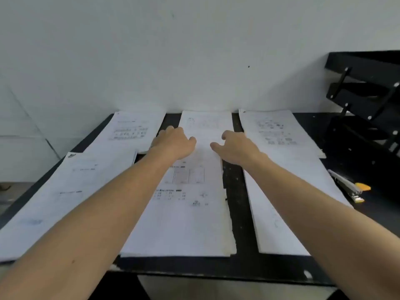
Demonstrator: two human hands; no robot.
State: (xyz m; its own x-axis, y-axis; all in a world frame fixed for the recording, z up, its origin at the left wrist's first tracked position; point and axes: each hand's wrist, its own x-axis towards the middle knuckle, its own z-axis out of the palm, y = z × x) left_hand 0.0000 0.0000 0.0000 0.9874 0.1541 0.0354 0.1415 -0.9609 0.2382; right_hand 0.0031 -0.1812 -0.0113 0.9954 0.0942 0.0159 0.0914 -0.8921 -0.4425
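You're reaching out, left hand (175, 144) and right hand (237, 147) sitting at either edge of the far middle paper stack (206, 124), fingers curling. Can't tell if they're gripping.

We see white sheets (186, 224) printed in faint grey on a black surface (238, 191) — a stapler (348, 187), silver, tipped orange.

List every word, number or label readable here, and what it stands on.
No text is readable.
Far middle stack: faint print, illegible.
Near middle stack: lines and a table, blurred.
Far left stack: blurred.
Far right stack: blurred.
Near left stack: blurred.
Stapler: no label visible.
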